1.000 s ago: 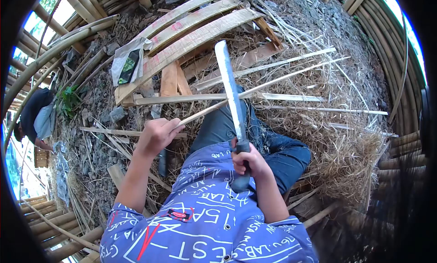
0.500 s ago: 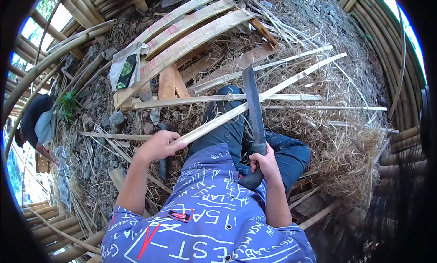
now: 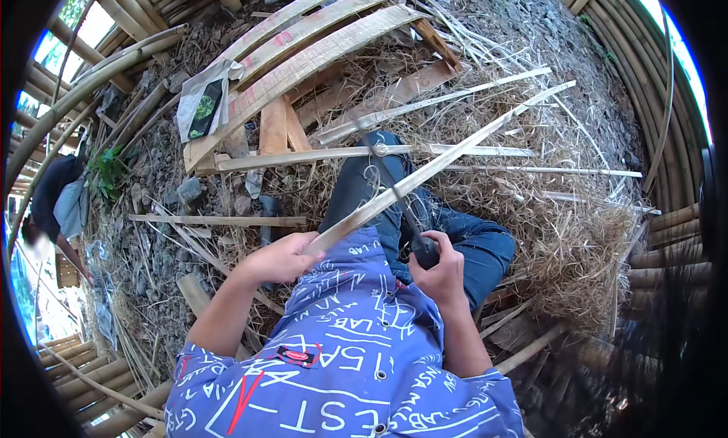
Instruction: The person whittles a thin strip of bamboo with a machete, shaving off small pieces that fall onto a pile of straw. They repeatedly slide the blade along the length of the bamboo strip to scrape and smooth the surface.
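Now lower, machete [image 3: 406, 207] against bamboo strip [image 3: 470, 138]

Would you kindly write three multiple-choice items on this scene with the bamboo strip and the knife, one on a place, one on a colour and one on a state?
1. Where does the phone lie?
A. On the person's lap.
B. At the left end of the wooden planks.
C. In the straw at the right.

2. What colour is the person's shirt?
A. Blue with white lettering.
B. Plain red.
C. Black.

3. How are the hands?
A. Both open and empty.
B. Both on the phone.
C. Left hand shut on the bamboo strip, right hand shut on the knife handle.

Answers: B, the phone rests in a pale wrapper on the planks' end; A, white letters cover blue cloth; C, each hand's fingers wrap its thing.
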Demonstrator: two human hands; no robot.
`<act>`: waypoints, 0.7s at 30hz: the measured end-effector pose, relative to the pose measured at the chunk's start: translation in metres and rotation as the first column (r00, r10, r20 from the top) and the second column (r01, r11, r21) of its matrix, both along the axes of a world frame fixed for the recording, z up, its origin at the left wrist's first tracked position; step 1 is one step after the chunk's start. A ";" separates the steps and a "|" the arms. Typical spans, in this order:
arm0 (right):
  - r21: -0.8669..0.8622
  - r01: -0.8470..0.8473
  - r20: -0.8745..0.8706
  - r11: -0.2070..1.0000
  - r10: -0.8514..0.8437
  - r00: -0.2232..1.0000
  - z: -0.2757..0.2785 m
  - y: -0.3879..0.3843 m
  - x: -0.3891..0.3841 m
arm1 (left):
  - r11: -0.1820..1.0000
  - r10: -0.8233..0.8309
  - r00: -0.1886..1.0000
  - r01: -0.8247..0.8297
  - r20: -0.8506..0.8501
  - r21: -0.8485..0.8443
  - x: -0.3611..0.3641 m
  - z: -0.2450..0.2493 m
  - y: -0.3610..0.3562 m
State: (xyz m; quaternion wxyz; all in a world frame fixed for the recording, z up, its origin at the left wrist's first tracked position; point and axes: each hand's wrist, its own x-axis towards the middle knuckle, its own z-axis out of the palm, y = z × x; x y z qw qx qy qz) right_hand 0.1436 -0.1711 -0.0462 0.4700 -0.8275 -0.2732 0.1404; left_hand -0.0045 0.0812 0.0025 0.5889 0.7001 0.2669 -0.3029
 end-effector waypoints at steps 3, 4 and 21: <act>-0.048 -0.091 0.186 0.995 0.099 0.978 0.009 0.004 0.000 | 0.915 -0.187 0.935 0.053 0.303 0.399 -0.005 0.001 -0.006; -0.050 -0.155 0.281 0.987 0.163 0.946 0.011 0.005 -0.001 | 0.916 -0.186 0.935 0.053 0.303 0.398 -0.004 0.006 -0.011; -0.399 -0.140 0.207 0.906 0.238 0.949 0.019 -0.003 0.002 | 0.847 -0.186 0.945 0.015 0.270 0.531 0.003 0.034 -0.064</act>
